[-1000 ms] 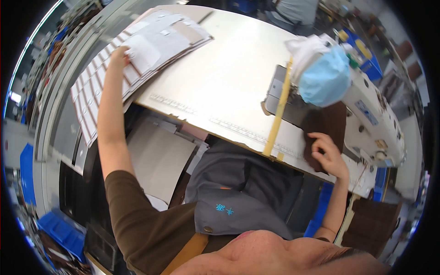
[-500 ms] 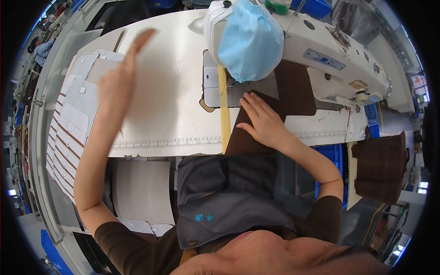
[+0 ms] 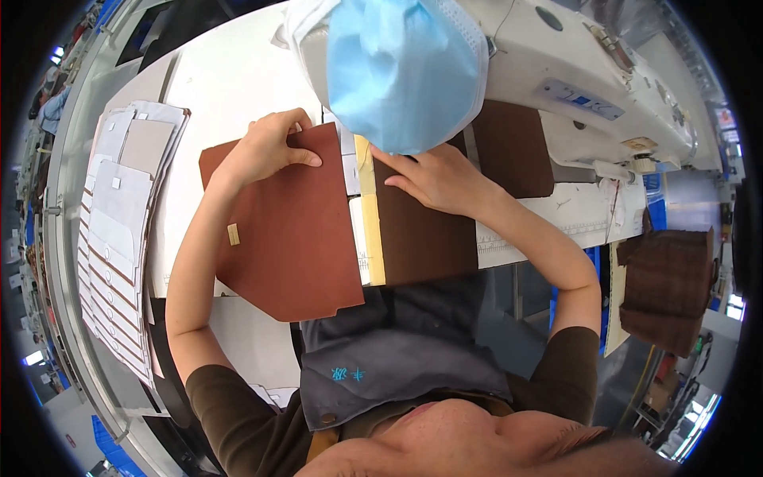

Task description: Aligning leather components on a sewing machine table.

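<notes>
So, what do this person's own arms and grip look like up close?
The left grip and right grip are ordinary human hands, without gloves. Short, dark brown sleeves cover the upper arms, leaving both forearms uncovered. I see no watch, cable or marking on either arm.

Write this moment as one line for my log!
left hand: gripping reddish-brown sheet by top edge | right hand: resting on dark brown sheet | yellow strip: between sheets | blue mask: on sewing machine
</notes>
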`<state>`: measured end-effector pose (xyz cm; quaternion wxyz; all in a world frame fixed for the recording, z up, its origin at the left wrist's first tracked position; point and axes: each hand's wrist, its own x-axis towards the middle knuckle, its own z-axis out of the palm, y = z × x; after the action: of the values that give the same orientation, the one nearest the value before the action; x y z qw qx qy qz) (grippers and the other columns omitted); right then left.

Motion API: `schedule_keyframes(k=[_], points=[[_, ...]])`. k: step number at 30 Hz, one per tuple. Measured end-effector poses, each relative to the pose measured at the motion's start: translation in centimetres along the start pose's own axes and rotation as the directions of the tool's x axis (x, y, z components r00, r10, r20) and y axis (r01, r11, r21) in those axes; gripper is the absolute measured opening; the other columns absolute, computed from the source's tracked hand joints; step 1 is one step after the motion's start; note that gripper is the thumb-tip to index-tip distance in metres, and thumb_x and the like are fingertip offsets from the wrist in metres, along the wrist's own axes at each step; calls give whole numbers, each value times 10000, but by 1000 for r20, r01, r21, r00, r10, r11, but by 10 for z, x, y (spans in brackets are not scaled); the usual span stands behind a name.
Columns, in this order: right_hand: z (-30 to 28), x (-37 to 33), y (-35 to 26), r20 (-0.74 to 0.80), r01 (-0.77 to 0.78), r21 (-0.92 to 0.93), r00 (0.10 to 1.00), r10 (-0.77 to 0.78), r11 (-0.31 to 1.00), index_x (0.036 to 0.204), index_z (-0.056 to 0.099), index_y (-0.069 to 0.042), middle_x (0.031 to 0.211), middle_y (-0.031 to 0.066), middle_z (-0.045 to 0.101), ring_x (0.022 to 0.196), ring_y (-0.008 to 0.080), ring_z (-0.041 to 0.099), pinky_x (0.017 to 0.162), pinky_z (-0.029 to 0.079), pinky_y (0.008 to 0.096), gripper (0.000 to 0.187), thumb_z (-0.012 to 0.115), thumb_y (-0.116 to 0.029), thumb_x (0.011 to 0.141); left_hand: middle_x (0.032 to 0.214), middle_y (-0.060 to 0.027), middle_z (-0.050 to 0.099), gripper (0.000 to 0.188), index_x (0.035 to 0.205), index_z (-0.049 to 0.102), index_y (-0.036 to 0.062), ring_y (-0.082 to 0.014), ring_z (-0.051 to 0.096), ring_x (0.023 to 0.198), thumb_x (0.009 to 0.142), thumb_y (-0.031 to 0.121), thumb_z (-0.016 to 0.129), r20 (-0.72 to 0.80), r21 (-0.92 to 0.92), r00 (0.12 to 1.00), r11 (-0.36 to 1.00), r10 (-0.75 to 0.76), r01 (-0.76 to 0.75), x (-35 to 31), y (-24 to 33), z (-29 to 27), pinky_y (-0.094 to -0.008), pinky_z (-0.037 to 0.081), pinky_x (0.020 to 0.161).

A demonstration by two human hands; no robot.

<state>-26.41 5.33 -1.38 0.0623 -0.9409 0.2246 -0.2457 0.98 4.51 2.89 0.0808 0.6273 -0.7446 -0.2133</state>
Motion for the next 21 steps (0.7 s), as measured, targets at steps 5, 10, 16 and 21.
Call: schedule_keyframes(k=[5,10,16,21], points=[[2,1,3,12,-54,-4,998,54,999,1204,540,-46,1145,96,546,1038,270,556,898,491,368,475,708,-228,799,942,-98,596,168,932,612,-20,-240,580,822,863,127,653,15,-367,961,895,277,-252,-3,6,15,-341,473,743],[5,0,3,1,-41,-25,999,41,999,1172,560,-44,1104,74,571,996,246,575,853,517,334,433,707,-203,797,976,-97,619,223,1017,659,37,-283,612,860,827,-47,579,-164,-238,914,884,372,-402,-9,28,31,-363,511,727],[7,0,1,-87,-27,-33,996,24,999,1140,584,-49,1070,59,587,974,218,583,831,529,321,380,695,-186,804,1029,-51,647,438,1004,697,86,-255,605,942,671,-154,544,-260,130,776,818,574,-561,-4,21,41,-352,535,775],[8,-1,2,-73,-34,-46,997,31,998,1116,595,-52,1050,45,587,959,215,583,831,529,317,368,702,-194,795,1025,-50,651,489,1014,709,98,-250,594,982,648,-172,528,-290,132,767,818,573,-561,-2,23,40,-352,540,792]])
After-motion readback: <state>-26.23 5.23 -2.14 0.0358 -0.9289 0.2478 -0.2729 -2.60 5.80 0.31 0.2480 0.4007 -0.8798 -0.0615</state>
